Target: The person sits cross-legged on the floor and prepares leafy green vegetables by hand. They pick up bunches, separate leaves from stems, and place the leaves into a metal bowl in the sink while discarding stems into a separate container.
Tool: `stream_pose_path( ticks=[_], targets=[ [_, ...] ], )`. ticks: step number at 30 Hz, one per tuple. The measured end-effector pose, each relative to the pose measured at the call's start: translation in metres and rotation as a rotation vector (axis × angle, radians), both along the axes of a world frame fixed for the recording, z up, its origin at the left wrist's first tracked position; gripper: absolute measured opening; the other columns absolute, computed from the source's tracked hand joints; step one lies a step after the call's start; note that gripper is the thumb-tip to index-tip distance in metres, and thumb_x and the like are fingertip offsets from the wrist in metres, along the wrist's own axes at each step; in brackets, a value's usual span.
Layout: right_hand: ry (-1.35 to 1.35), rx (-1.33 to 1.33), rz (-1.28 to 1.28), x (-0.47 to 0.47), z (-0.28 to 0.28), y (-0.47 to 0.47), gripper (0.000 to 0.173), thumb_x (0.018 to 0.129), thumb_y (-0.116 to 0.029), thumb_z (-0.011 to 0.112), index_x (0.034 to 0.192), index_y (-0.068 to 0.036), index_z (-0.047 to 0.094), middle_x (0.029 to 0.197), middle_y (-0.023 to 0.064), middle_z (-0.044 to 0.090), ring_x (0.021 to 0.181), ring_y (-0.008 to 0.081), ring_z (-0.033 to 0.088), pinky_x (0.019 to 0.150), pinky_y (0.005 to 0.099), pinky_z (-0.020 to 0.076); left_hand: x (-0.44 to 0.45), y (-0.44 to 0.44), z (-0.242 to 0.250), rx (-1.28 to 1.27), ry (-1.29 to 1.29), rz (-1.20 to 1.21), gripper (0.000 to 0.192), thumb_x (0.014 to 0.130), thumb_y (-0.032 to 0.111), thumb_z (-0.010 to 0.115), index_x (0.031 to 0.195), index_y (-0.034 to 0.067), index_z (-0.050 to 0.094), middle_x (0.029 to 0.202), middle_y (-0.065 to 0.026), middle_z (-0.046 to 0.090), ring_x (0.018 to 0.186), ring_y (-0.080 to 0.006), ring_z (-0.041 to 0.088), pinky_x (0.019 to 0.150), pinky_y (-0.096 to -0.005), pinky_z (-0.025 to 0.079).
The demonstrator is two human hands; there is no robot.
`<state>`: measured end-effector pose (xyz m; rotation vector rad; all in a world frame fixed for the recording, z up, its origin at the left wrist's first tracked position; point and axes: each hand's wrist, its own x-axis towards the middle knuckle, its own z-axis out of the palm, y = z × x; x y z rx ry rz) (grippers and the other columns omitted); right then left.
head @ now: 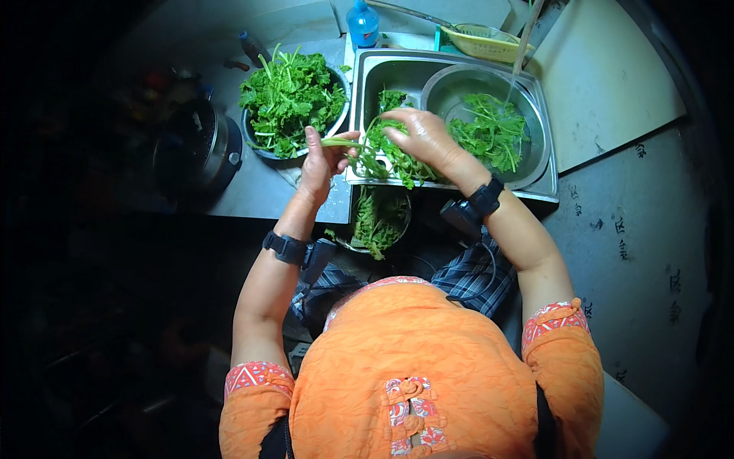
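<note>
My left hand (325, 162) holds the pale green stems of a leafy vegetable (343, 142) between thumb and fingers, at the left rim of the steel sink (356, 103). My right hand (421, 135) is over the sink with thumb and fingers apart; whether it touches a thin stalk near its fingertips is hard to tell. Loose greens (395, 155) lie below it. To its right, a round metal basin (438, 86) in the sink holds water and leafy greens (499, 129). Left of the sink, a metal bowl (346, 109) is heaped with curly greens (292, 103).
A dark round pot (221, 152) stands on the counter (275, 195) at left. Behind are a blue plastic bottle (363, 26), a dark bottle (252, 47) and a yellow plastic basket (487, 49). A container with greens (375, 224) sits below the sink's front edge. A pale board (613, 74) leans at right.
</note>
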<state>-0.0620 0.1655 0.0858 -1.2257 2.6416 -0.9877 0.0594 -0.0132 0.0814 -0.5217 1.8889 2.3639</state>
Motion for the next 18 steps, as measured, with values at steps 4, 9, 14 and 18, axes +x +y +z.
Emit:
stream_pose_path(
  ticks=[4,9,14,18],
  targets=[
    [0.048,-0.336,0.360,0.029,0.011,-0.016,0.028,0.077,-0.017,0.062,0.102,-0.005,0.061,0.102,0.0135,0.062,0.095,0.0297,0.059,0.084,0.0372,0.0470,-0.009,0.026,0.002,0.026,-0.045,-0.064,0.094,0.072,0.083,0.007,0.095,0.008,0.057,0.070,0.0032,0.052,0.058,-0.0066,0.039,0.052,-0.0209,0.030],
    [0.044,-0.418,0.245,0.033,0.007,-0.007,0.018,0.080,-0.014,0.055,0.096,-0.005,0.059,0.089,0.0128,0.061,0.081,0.0312,0.059,0.070,0.0391,0.0473,-0.007,0.033,0.004,-0.108,-0.120,-0.139,0.091,0.075,0.081,0.009,0.087,0.007,0.060,0.071,-0.0003,0.058,0.056,-0.0072,0.042,0.050,-0.0207,0.029],
    [0.021,-0.241,0.147,0.022,0.016,0.016,0.020,0.087,-0.014,0.048,0.104,-0.005,0.054,0.093,0.0156,0.061,0.084,0.0329,0.060,0.071,0.0380,0.0489,0.005,0.025,0.016,-0.264,0.206,0.171,0.041,0.094,0.040,0.046,0.080,0.004,0.061,0.062,0.0008,0.055,0.050,-0.0017,0.039,0.044,-0.0164,0.027],
    [0.074,-0.179,0.167,0.035,0.018,0.016,0.020,0.084,-0.022,0.050,0.100,-0.011,0.054,0.079,0.0147,0.062,0.073,0.0344,0.061,0.062,0.0437,0.0487,0.002,0.032,0.023,-0.742,0.489,0.088,0.025,0.086,0.019,0.059,0.104,0.002,0.058,0.085,-0.0079,0.057,0.057,-0.0105,0.048,0.055,-0.0232,0.042]
  ],
)
